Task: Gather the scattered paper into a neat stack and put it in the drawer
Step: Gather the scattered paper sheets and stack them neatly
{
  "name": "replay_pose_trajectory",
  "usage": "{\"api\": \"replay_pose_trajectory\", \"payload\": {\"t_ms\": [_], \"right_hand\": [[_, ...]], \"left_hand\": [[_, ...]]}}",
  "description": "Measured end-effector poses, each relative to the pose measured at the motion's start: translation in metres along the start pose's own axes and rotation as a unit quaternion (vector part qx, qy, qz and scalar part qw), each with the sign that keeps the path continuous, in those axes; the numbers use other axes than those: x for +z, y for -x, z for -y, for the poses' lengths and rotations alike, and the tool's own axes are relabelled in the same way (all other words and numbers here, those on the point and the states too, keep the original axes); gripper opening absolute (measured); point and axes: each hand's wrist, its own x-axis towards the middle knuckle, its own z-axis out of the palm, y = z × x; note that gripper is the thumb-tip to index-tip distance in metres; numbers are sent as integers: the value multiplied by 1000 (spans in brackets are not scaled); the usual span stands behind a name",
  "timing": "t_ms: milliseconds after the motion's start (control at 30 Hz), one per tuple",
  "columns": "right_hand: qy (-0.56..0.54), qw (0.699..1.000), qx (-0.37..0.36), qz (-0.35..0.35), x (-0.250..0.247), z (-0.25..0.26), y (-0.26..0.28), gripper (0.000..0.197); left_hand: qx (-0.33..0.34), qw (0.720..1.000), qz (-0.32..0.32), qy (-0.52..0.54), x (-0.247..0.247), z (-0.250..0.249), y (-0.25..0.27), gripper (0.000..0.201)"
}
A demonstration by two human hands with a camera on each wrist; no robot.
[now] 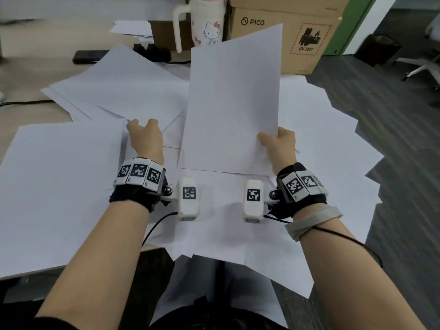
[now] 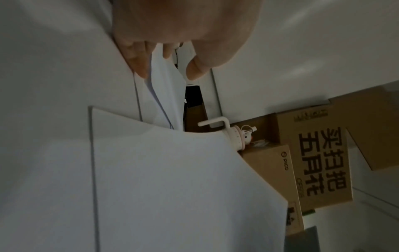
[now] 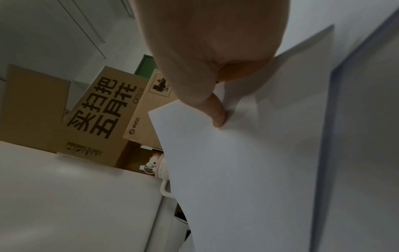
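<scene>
Head view shows the right hand gripping a lifted sheaf of plain white paper at its lower right corner, thumb on top, the sheets tilted up above the desk. The left hand is down on the spread of loose white sheets that covers the pale wooden desk, fingers curled over the edge of one of them. Many sheets fan out past the near and right desk edges, overhanging the grey floor. No drawer shows in any view.

Risks, as I judge them: the sheaf is held by one corner only, so it could sag, fan apart or slip out as more paper is added. Dragging a sheet from the pile could pull its neighbours along, and those already hanging over the edge could slide to the floor. A wide sweep toward the back could also knock the white cartoon-cat tumbler with a handle, which stands just behind the paper beside the brown cardboard boxes.

Left wrist view adds what the head view hides: the fingertips and thumb pinch the curled edges of a few thin sheets, lifting them off the layer beneath. Right wrist view shows the thumb pressed on the top face of the sheaf near its corner; the fingers beneath are hidden. Only the head view shows how far the paper is scattered and which sheets overhang.
</scene>
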Motion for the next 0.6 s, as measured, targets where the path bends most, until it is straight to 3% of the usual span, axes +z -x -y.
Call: {"api": "replay_pose_trajectory", "payload": {"t_ms": [100, 200, 267, 300, 367, 433, 500, 600], "right_hand": [[38, 999, 33, 10, 6, -2, -15, 18], [72, 995, 67, 29, 6, -7, -30, 3], [78, 992, 90, 39, 3, -7, -36, 8], [78, 991, 98, 45, 3, -6, -37, 12], [75, 990, 107, 52, 2, -5, -39, 19], [75, 989, 110, 60, 0, -5, -40, 15], [74, 989, 114, 66, 0, -5, -40, 11], [72, 989, 113, 59, 1, -6, -41, 15]], "left_hand": [[-7, 1000, -7, 4, 2, -5, -17, 54], [-29, 1000, -7, 7, 6, -8, -29, 54], [-34, 999, 12, -4, 11, -12, -42, 58], [-47, 998, 13, -35, 11, -17, -44, 61], [-7, 976, 24, -215, 10, -18, -46, 60], [24, 968, 41, -246, 10, -16, -50, 49], [-7, 982, 27, -187, 14, -19, -49, 45], [-17, 999, 29, 34, 16, -23, -43, 46]]}}
